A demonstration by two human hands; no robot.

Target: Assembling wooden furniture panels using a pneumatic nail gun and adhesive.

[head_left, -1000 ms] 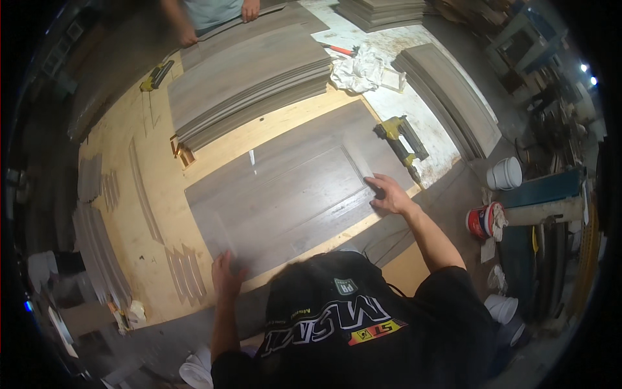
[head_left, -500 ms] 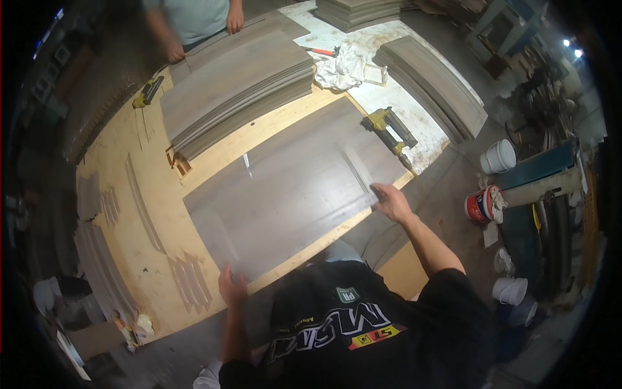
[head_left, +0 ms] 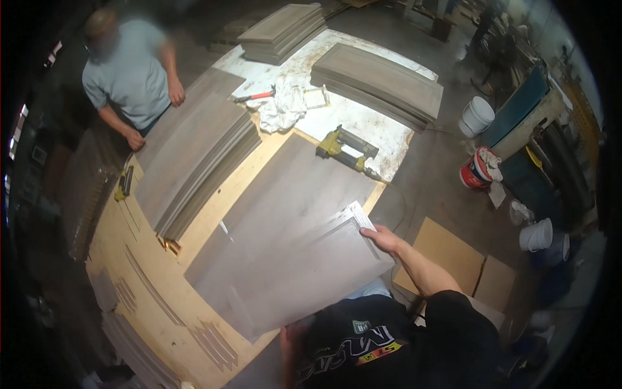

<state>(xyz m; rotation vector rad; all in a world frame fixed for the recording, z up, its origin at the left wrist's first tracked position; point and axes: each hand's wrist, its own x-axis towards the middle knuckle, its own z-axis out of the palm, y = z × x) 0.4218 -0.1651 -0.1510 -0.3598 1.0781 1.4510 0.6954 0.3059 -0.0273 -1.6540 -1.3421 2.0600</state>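
A grey-brown framed cabinet door is tilted up off the worktable, its right end raised. My right hand is closed round its right edge, with the thumb on the frame's face. Low by my shirt, my left hand is at the door's near left edge, closed on it, its fingers mostly hidden. Under the door, a large flat grey-brown panel lies on the wooden tabletop. Past its far right corner rests a yellow-green nail gun.
Stacked panels stand at the left, beside a co-worker whose hands touch them. More door stacks sit on the white table section with a white rag. Thin strips lie near left. Cardboard and buckets are on the floor at right.
The door has been lifted and tilted, its right end rising off the flat panel. My left hand has moved in against my body. The whole view has turned, showing more of the co-worker.
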